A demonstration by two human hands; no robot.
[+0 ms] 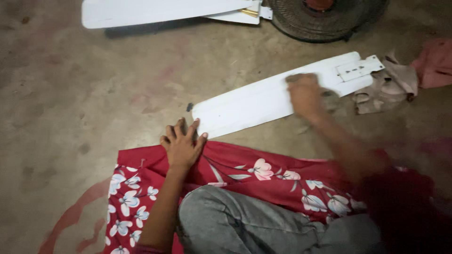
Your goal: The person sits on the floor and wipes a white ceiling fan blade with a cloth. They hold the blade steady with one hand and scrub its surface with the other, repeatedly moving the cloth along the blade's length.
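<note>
A long white fan blade [254, 101] lies flat on the concrete floor, its metal bracket end [359, 69] pointing right. My left hand [182, 143] rests with fingers spread at the blade's near left tip, partly on the red floral cloth [263, 176]. My right hand [306, 94], blurred by motion, presses a grey rag [329, 101] onto the blade's right half.
More white fan blades [160, 11] lie at the top, next to a round dark fan grille [325, 21]. A crumpled beige cloth [386, 89] and a pink cloth [435, 63] sit at the right. My grey-trousered knee [226, 221] is below.
</note>
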